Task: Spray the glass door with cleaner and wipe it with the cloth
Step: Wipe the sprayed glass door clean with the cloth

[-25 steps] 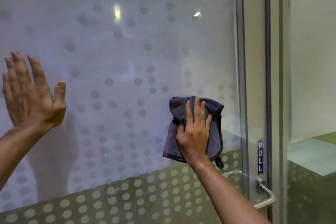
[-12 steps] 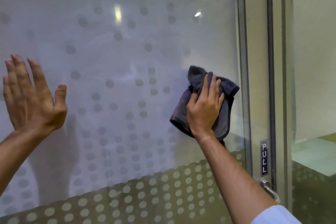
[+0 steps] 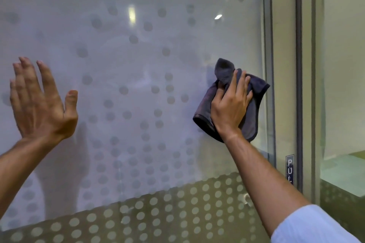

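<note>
My right hand (image 3: 230, 109) presses a dark grey cloth (image 3: 251, 104) flat against the glass door (image 3: 138, 65), close to the door's right edge. The fingers (image 3: 236, 85) lie nearly straight and spread over the fabric, pointing up; they push on the cloth and do not curl round it. The cloth is bunched: one fold rises above the fingertips, and a hemmed edge hangs below and to the right of the wrist. A pale blue sleeve (image 3: 308, 225) covers my right upper arm at the lower right corner.

My left hand (image 3: 42, 102) is raised well to the left of the cloth, palm toward the glass, fingers straight and splayed, thumb apart, holding nothing. I cannot tell whether the palm touches the pane or stands just off it; the fingertips are slightly blurred.

The door carries a frosted film with rows of round dots (image 3: 126, 114), dark on the pale upper zone and pale on the clearer band along the bottom. Two bright reflections (image 3: 132, 14) show in the upper glass. To the right, a metal frame (image 3: 284, 65) runs vertically; a small dark sign (image 3: 289, 169) on it reads "PU", the rest hidden by my forearm.
</note>
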The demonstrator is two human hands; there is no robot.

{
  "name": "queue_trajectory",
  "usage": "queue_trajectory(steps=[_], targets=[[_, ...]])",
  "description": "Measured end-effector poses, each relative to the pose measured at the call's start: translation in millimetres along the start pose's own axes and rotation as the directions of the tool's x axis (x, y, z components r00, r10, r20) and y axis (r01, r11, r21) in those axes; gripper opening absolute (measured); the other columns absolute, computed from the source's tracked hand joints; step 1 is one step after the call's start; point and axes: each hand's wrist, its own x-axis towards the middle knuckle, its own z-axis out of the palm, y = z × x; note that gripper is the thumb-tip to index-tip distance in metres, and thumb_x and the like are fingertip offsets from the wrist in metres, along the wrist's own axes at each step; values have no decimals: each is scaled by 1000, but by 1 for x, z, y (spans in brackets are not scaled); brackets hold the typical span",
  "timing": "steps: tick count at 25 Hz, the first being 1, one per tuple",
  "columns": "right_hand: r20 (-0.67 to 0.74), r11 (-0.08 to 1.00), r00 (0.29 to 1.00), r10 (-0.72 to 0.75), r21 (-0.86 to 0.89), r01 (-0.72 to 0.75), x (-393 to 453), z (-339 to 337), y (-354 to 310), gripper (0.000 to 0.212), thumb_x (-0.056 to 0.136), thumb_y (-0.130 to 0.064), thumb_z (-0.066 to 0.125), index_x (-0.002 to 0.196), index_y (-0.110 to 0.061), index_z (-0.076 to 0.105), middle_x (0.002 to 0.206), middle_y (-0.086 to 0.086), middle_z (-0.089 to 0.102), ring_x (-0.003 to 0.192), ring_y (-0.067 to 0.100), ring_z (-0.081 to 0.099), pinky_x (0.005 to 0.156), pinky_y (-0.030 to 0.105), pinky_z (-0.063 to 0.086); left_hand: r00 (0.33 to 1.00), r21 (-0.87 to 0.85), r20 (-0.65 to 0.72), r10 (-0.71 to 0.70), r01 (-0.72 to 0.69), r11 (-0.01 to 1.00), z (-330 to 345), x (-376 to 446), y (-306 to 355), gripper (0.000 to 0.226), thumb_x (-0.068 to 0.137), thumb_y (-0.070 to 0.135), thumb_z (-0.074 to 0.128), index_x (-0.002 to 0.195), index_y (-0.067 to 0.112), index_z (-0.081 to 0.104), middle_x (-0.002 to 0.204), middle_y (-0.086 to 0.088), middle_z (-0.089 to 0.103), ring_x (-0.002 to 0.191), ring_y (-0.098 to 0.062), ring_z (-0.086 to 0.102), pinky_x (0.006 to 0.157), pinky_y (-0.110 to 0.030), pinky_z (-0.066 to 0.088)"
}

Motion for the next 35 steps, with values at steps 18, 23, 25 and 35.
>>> queue_trajectory(steps=[18, 23, 25, 35], targets=[[-63, 995, 998, -5, 104, 11, -11, 4, -5, 57, 95, -17, 41, 150, -3, 32, 158, 16, 29, 148, 34, 20, 121, 54, 12, 990, 133, -66, 122, -112, 985, -42, -27, 61, 79, 97, 65, 19, 160, 29, -14, 169, -12, -9, 158, -28, -5, 125, -54, 8], [54, 964, 964, -260, 78, 256, -104, 4, -12, 60, 89, -15, 43, 146, 1, 38, 155, 23, 32, 147, 36, 23, 120, 54, 16, 992, 133, -56, 114, -106, 985, -46, -27, 66, 79, 97, 65, 18, 160, 29, -14, 169, -14, -8, 157, -29, -4, 125, -54, 7], [129, 905, 896, -426, 50, 423, -129, -2, 10, 54, 91, -16, 38, 141, 2, 45, 152, 25, 37, 144, 39, 29, 116, 58, 25, 993, 134, -51, 108, -100, 986, -46, -27, 65, 80, 97, 66, 19, 161, 29, -13, 169, -13, -8, 157, -27, -6, 126, -53, 6], [10, 983, 987, -158, 98, 156, -81, 0, 12, 64, 84, -11, 42, 147, 1, 36, 156, 21, 31, 147, 36, 22, 121, 53, 12, 995, 191, -25, 92, -85, 978, -53, -29, 74, 80, 97, 65, 17, 159, 28, -17, 168, -15, -9, 153, -16, -17, 124, -34, -12]])
